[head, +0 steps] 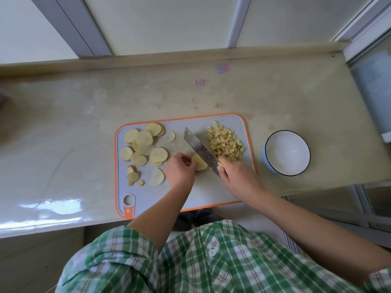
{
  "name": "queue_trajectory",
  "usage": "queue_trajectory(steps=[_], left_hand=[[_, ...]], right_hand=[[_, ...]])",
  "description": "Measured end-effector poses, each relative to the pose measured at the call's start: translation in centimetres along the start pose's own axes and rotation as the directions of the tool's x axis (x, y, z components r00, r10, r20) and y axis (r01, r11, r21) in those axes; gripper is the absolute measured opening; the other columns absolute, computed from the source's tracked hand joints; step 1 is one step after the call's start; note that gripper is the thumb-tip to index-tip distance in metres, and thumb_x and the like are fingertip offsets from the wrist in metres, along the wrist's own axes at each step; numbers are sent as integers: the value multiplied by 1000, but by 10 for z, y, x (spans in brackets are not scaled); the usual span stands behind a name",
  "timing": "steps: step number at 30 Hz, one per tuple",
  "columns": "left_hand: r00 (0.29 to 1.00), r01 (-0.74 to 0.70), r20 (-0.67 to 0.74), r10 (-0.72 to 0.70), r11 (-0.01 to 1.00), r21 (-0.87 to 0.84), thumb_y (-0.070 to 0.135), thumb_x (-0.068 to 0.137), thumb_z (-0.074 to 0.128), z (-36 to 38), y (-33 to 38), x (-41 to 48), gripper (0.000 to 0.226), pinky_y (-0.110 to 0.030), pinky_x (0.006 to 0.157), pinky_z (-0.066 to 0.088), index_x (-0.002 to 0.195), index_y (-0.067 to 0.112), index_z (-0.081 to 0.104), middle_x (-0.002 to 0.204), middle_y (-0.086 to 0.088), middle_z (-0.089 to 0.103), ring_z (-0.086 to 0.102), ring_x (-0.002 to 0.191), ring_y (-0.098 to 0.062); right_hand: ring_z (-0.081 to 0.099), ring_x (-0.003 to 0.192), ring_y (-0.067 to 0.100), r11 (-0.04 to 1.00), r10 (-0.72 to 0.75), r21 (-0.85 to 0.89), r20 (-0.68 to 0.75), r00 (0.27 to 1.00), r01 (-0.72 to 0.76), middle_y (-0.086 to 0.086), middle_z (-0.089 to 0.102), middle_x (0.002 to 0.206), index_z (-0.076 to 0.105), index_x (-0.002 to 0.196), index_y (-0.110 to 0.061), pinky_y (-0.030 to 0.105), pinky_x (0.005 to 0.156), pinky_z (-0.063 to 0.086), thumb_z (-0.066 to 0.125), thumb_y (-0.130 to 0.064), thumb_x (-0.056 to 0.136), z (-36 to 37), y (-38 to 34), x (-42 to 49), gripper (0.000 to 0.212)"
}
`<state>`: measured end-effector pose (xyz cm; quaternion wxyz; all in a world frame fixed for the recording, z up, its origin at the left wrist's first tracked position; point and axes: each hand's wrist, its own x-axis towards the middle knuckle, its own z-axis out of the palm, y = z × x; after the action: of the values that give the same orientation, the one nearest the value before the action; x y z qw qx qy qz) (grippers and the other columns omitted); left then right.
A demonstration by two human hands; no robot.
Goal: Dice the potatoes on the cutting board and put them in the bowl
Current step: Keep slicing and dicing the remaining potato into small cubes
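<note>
- Where the hands meet at the middle of the cutting board [211, 197], the left hand [179, 170] curls its fingertips onto a potato piece [200, 162] and holds it down.
- Right hand [237, 176]: clamped around the handle of the knife [198, 148]; the blade slants toward the board's far edge, touching the held piece's right side.
- Diced potato [225, 143]: heaped in the board's far right corner, just beside the blade, stopping short of the orange rim.
- Potato slices [146, 144]: overlapping along the board's left half, a few small ones nearer the left edge.
- Board: bare strip along its near edge, which lies close to the near edge of the counter [63, 144].
- Bowl [283, 161]: upright, right of the board and apart from it, a strip of counter between; its near side close to the counter's near edge.
</note>
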<state>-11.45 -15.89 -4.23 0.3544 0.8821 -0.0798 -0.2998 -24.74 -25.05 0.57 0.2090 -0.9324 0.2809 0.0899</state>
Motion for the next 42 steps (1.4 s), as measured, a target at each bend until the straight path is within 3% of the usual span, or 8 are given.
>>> queue_trajectory(steps=[5,12,20,23,29,36,42], left_hand=[[1000,23,17,-22,999,-37,16,77,74,0,0,1,23,-41,70,58,69,26,55,70,4,66,68,67,-21],[998,23,62,-22,999,-21,12,77,73,-3,4,2,15,-35,68,57,71,19,61,72,0,69,69,66,-21],[997,43,72,-41,999,-33,10,77,73,-6,6,2,12,-32,65,57,74,16,63,72,-2,69,69,64,-19],[997,37,72,-35,999,-28,11,78,73,-6,5,3,10,-31,61,57,76,15,64,74,-2,69,69,65,-19],[998,27,63,-26,999,-17,14,79,74,-5,3,4,13,-35,66,59,73,19,63,71,0,69,69,66,-18],[997,45,70,-43,999,-22,14,78,75,-6,4,4,10,-22,55,50,76,16,65,73,-1,70,69,65,-17],[996,54,77,-52,998,-30,14,78,76,-5,4,5,13,-30,63,56,74,17,64,73,-1,70,69,67,-19]], right_hand=[[43,58,27,999,19,-29,6,1000,-18,0,46,67,45,100,-15,34,47,21,35,-26,102,1,-3,-1,14],[45,59,27,999,35,33,81,996,-37,1,46,66,37,92,-17,36,53,38,34,-22,102,5,-7,0,11],[57,57,32,999,49,23,-43,998,-48,8,57,65,48,97,-11,36,49,42,38,-22,101,25,-11,5,16],[50,51,28,995,64,88,-84,994,-57,1,49,60,51,94,-9,31,47,33,40,-22,101,24,-6,4,18],[43,53,24,994,10,113,-38,999,-6,-3,38,57,40,84,-14,34,49,28,39,-24,101,8,-3,4,20],[44,57,26,998,13,56,32,999,-15,3,48,66,33,87,-20,34,51,33,36,-26,101,10,-5,0,16],[46,55,28,998,39,41,9,999,-40,2,48,64,37,90,-17,34,49,36,38,-22,100,23,-11,1,11]])
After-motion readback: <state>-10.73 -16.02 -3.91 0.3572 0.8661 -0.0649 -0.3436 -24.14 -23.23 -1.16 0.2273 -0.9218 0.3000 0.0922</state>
